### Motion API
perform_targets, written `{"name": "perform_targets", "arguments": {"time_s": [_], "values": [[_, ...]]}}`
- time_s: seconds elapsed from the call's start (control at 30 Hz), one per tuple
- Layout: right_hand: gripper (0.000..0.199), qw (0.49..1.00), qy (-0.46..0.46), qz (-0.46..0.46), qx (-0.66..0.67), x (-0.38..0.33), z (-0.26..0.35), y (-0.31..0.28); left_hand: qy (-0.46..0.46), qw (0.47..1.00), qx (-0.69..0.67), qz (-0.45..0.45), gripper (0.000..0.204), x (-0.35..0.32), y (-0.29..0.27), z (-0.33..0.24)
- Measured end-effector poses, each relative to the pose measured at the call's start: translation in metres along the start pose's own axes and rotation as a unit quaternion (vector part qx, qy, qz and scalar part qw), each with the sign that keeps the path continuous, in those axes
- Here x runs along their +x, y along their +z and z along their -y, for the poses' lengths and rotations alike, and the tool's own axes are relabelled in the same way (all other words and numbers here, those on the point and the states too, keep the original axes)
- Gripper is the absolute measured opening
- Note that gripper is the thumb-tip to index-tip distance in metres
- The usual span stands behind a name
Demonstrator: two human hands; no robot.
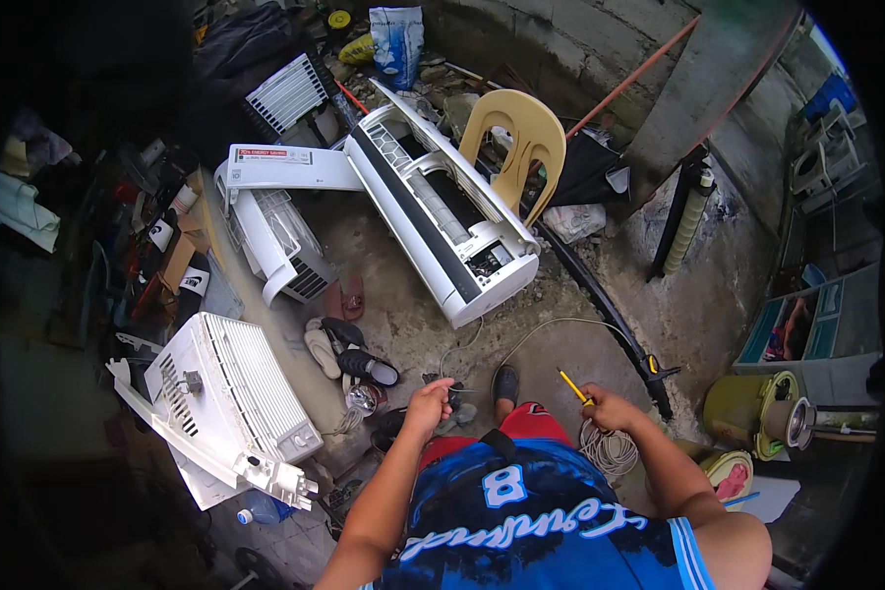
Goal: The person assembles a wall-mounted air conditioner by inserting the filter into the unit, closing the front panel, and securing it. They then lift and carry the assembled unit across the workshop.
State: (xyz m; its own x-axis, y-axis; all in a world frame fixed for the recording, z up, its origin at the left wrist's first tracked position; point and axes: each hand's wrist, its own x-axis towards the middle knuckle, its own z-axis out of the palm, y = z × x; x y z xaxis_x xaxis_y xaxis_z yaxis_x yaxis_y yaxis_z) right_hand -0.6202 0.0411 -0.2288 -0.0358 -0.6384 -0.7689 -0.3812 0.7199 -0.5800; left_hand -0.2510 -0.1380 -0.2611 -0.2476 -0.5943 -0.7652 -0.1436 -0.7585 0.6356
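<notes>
My left hand (pixel 427 409) is closed in a pinch on a thin grey cable (pixel 459 390), whose end sticks out past the fingers. Wrapped in my right hand (pixel 610 408) is a yellow screwdriver (pixel 571 383), its tip pointing up and away to the left. Below that hand lies a coil of grey cable (pixel 610 449). Ahead of both hands, a long white air conditioner indoor unit (pixel 433 202) sits with its front open, showing its inner parts. A stretch of thin cable runs over the floor near its closer end.
A beige plastic chair (pixel 514 133) stands behind the unit. White casing parts (pixel 236 393) lie at the left, near shoes (pixel 369 367) and a water bottle (pixel 264 511). A black pipe (pixel 600 300) crosses the floor at right, with yellowish buckets (pixel 747 408) beyond.
</notes>
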Motion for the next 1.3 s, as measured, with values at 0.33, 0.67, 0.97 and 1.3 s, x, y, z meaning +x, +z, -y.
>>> {"name": "perform_targets", "arguments": {"time_s": [0.33,0.67,0.97,1.3], "values": [[0.022,0.928,-0.040,0.208,0.307,0.120,0.157,0.016,0.078,0.973,0.034,-0.215,0.026,0.056,-0.061,-0.031],[0.033,0.906,-0.044,0.256,0.334,0.291,0.399,0.085,0.059,0.850,0.211,-0.479,0.059,0.169,-0.219,-0.127],[0.032,0.922,0.083,0.140,0.350,0.594,0.622,0.162,0.089,0.765,0.276,-0.576,0.098,0.362,-0.415,-0.307],[0.050,0.938,0.089,0.079,0.326,0.816,0.770,0.271,0.041,0.754,0.336,-0.563,0.115,0.475,-0.512,-0.353]]}}
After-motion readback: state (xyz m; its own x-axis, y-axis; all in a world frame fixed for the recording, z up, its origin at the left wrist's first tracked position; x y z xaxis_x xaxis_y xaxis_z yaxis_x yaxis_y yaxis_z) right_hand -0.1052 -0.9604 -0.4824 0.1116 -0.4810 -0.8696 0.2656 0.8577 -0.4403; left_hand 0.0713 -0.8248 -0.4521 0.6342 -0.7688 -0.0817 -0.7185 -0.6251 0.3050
